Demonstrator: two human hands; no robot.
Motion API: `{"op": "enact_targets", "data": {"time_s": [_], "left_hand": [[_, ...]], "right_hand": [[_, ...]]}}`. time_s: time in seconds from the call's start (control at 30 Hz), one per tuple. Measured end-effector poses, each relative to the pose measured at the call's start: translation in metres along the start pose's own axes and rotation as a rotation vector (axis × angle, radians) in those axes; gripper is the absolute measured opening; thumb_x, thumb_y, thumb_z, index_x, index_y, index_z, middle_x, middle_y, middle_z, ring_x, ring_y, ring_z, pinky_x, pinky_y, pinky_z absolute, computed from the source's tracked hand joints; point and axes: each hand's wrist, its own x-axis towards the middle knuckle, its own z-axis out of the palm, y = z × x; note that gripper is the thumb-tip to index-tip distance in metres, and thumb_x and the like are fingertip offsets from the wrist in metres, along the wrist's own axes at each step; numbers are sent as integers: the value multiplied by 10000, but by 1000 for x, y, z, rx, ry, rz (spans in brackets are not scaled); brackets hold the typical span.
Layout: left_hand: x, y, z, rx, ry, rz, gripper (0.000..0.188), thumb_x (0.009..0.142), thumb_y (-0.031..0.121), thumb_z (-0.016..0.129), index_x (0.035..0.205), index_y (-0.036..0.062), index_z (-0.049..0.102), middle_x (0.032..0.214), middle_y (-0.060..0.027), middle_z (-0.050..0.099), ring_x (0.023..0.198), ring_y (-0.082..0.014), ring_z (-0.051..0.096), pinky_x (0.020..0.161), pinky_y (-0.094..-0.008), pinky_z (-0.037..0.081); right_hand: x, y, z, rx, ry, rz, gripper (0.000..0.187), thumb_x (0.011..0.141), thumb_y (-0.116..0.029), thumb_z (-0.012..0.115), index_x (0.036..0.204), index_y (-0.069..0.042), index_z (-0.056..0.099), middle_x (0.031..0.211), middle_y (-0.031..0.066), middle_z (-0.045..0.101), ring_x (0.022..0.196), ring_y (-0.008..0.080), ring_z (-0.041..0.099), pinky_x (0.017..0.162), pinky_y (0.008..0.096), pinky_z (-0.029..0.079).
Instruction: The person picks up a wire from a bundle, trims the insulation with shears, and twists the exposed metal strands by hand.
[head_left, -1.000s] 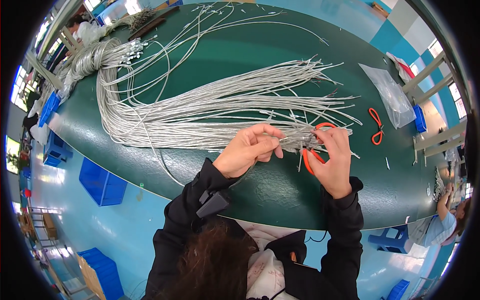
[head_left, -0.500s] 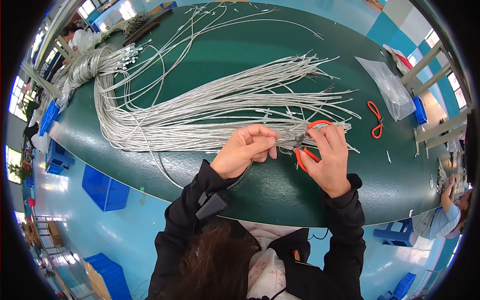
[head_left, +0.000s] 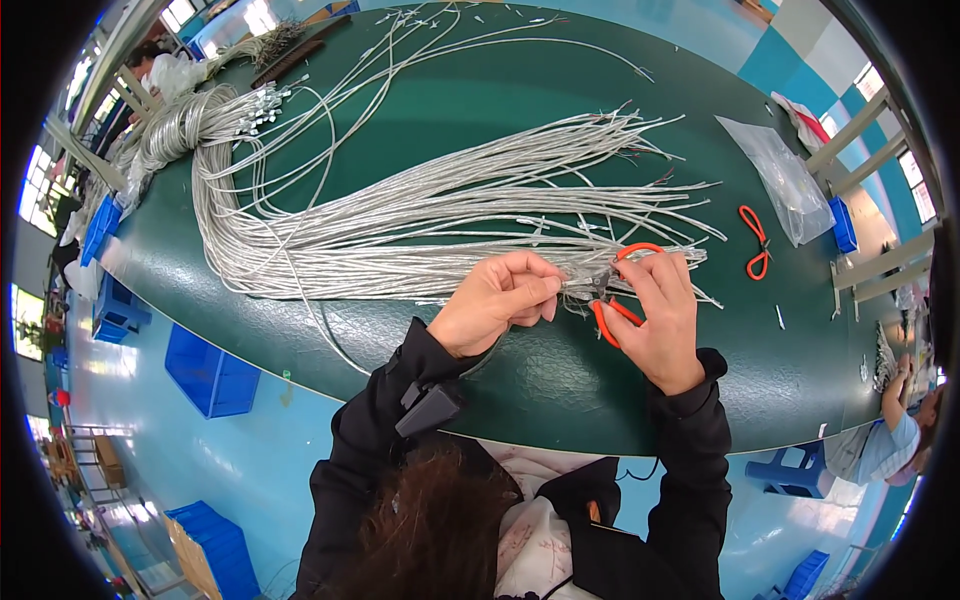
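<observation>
A thin cable end (head_left: 562, 280) sits between the person's two hands, above the near edge of a large bundle of silvery cables (head_left: 400, 270), toward the bundle's right-hand tips. The left hand (head_left: 500, 300) pinches it, thumb pressed against forefinger, the other fingers curled beneath. The right hand (head_left: 662, 315) is wrapped about orange-handled cutters (head_left: 603, 282), thumb on the lower handle and fingers on the upper; the handles stand spread, and the jaws point left toward the pinched end. Whether the blades touch the wire cannot be told.

The bundle fans out rightward across the dark green table (head_left: 470, 100) and bends at the left into a tied coil (head_left: 190, 130), with small white connectors (head_left: 265, 102) beside it. Right of the hands lie a second pair of orange-handled cutters (head_left: 763, 241), a white sliver (head_left: 780, 316) and, farther off, a clear plastic bag (head_left: 785, 190).

A black device (head_left: 430, 408) rides on the left cuff; any marking there is too small to read. Reddish marks run over the pale scarf (head_left: 530, 545), too faint to tell as lettering or pattern. On the floor stand a blue bin (head_left: 210, 370) and, at right, a blue stool (head_left: 795, 472) near a seated co-worker (head_left: 890, 440)
</observation>
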Motion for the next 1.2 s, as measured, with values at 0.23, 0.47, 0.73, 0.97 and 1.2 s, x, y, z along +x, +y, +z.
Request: {"op": "enact_targets", "data": {"time_s": [0.23, 0.47, 0.73, 0.97, 1.2], "left_hand": [[-1, 5, 5, -20, -46, -3, 158, 929, 98, 529, 1061, 18, 560, 755, -72, 604, 541, -45, 354, 513, -196, 292], [-3, 3, 8, 6, -6, 62, 183, 931, 89, 520, 1106, 38, 529, 760, -76, 601, 547, -52, 354, 516, -199, 299], [-3, 2, 9, 80, 3, 30, 179, 921, 75, 532, 1099, 59, 530, 741, -58, 591, 555, -48, 391, 509, -196, 306], [-3, 4, 9, 32, 38, 24, 118, 933, 99, 516, 1041, 63, 546, 709, -58, 591, 521, -39, 372, 495, -186, 284], [-1, 2, 4, -40, -4, 6, 84, 942, 117, 503, 992, 68, 549, 712, -79, 602, 485, -30, 316, 485, -192, 268]], "right_hand": [[-1, 4, 2, 252, -55, 104, 419, 595, -44, 763, 989, -24, 620, 819, 53, 512, 767, 193, 482, 658, 285, 395], [-4, 4, 7, 548, -125, 321, 388, 636, -53, 749, 1003, -33, 624, 795, 9, 494, 714, 105, 462, 621, 224, 346], [-5, 7, 9, 526, -136, 339, 374, 651, -57, 743, 1003, -28, 622, 796, 1, 496, 704, 87, 449, 613, 214, 336], [-1, 8, 3, 369, -71, 240, 400, 619, -42, 751, 994, -20, 616, 798, 28, 516, 731, 142, 467, 641, 253, 375], [1, 1, -3, 99, 1, 81, 429, 586, -27, 746, 991, -13, 606, 829, 73, 533, 795, 230, 486, 685, 323, 422]]}}
